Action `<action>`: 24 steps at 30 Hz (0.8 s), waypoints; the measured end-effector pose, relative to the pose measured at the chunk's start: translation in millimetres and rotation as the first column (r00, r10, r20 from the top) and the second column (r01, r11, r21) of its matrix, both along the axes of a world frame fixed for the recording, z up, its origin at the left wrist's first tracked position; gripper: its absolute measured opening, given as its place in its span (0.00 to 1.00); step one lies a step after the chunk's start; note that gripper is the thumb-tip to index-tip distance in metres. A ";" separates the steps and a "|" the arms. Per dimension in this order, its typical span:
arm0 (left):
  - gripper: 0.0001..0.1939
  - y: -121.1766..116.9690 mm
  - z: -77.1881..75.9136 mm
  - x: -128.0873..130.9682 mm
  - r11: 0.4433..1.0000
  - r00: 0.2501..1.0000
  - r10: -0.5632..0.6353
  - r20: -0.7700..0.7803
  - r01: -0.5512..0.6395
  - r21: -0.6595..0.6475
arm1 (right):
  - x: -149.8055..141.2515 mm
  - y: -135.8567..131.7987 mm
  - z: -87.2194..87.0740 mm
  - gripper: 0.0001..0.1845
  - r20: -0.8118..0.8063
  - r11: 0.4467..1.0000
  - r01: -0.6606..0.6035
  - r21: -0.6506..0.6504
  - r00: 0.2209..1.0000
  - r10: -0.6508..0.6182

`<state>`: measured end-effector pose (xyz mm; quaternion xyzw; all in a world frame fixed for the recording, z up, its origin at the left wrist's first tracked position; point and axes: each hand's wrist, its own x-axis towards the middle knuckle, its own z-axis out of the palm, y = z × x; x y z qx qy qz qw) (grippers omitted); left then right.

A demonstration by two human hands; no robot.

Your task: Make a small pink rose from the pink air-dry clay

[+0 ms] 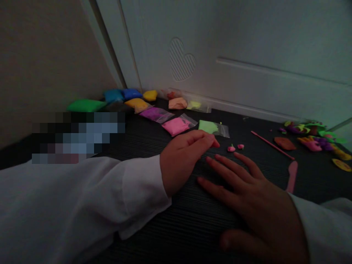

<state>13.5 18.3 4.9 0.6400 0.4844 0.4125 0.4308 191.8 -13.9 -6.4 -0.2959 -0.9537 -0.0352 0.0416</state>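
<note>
My left hand (184, 157) rests on the dark ribbed surface (170, 227) with its fingers held together and curled, pointing right. Whether anything is under them I cannot make out. My right hand (247, 198) lies flat with fingers spread, palm down, just in front of the left. Two small pink clay bits (235, 147) sit just beyond both sets of fingertips. A bag of light green clay (211, 127) and a bag of pink clay (177, 125) lie right behind the left hand. Both arms wear white sleeves.
Several clay bags in green (85, 105), blue (122, 94), yellow (150, 95), orange (177, 103) and purple (156, 113) line the white door (220, 44). A thin pink stick (271, 145), a pink plastic tool (292, 176) and shaped clay pieces (313, 137) lie to the right.
</note>
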 end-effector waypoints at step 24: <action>0.12 -1.5 0.7 0.8 1.000 0.998 -0.008 0.057 0.009 -0.029 | -3.0 9.5 8.0 0.05 -0.330 0.988 0.023 -0.155 0.941 -0.073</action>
